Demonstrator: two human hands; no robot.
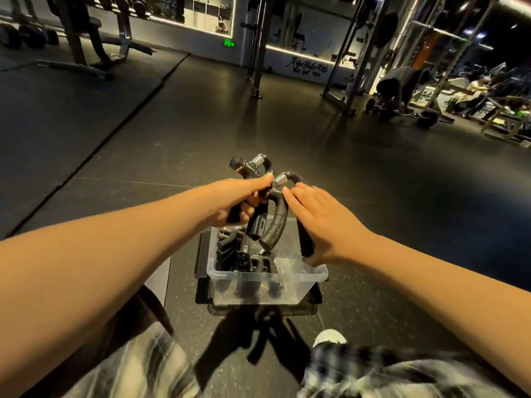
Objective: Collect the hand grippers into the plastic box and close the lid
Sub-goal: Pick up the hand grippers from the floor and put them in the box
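Left hand [232, 202] clamps one hand gripper [247, 168] | right hand [321, 222] clamps second gripper [277, 222] | one box [267, 276]

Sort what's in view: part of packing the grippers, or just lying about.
Job in hand:
left hand, gripping a hand gripper
right hand, holding a second gripper
plastic box
boxed grippers

Lying about:
weight bench
dumbbells
rack
barbell

hand grippers [255, 179]: black, silver springs | plastic box [267, 278]: clear
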